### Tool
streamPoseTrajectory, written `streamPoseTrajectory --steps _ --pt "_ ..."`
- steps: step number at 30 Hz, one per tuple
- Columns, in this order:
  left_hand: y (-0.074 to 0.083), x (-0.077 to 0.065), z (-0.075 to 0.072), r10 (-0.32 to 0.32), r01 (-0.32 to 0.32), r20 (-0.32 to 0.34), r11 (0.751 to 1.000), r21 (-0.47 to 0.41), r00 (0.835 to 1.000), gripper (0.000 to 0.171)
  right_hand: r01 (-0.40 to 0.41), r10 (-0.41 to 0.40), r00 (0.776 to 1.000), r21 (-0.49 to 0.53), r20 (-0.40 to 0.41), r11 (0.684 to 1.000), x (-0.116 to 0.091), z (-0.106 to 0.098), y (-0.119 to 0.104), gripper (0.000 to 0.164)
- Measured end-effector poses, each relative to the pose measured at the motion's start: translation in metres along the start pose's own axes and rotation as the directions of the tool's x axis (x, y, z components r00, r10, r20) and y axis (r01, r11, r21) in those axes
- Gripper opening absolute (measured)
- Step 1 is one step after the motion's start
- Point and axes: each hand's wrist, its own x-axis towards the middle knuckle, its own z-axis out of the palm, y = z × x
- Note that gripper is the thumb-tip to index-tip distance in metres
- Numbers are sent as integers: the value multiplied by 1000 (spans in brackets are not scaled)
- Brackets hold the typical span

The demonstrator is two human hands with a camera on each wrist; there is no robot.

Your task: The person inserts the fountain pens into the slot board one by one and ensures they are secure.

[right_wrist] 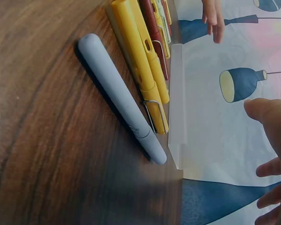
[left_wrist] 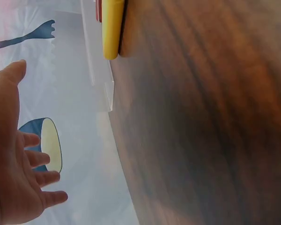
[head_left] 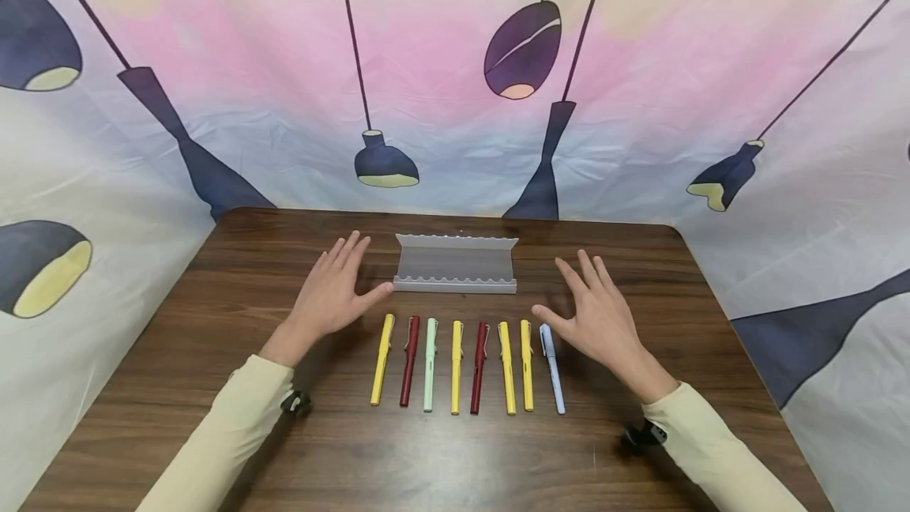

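Left hand point(head_left: 330, 295) splayed beside the clear scalloped tray point(head_left: 455, 261), right hand point(head_left: 600, 318) same deal, near the light-blue pen point(head_left: 552, 370) ending the eight-pen row point(head_left: 456, 367).

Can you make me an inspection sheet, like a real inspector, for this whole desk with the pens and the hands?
Surface: brown wood-grain table, shiny near the front.
Job's things: eight pens in a row: four yellow pens, two dark red pens, one mint-green pen, one light blue pen; behind them, a translucent holder with scalloped edges.
Clutter: nothing seen.
Hands: left hand and right hand spread on either side of the holder, holding nothing.
Cables: nothing seen.
Surroundings: pastel cloth backdrop with printed lamps.
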Motion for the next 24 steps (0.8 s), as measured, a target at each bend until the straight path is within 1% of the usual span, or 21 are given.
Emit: streamPoseTrajectory --steps 5,9,13,16,21,24 --pt "-1 13 -3 16 -15 3 995 -96 1000 98 -17 17 1000 25 -5 1000 -7 1 2 92" --pt "-3 22 -6 27 -22 29 984 -174 999 99 -24 25 999 37 -22 999 -15 2 3 90" --pt "-5 31 -8 56 -42 50 967 -252 997 99 -21 22 999 41 -42 999 -24 4 5 86" --pt "-8 38 -6 77 -54 65 950 -307 995 98 -24 26 999 49 -43 999 -30 5 5 83" --pt "-15 49 -1 90 -49 90 924 -380 992 99 -22 25 999 59 -42 998 -39 10 6 80" --pt "-20 54 4 93 -46 98 914 -404 991 100 -14 18 998 65 -60 998 -44 13 7 78"
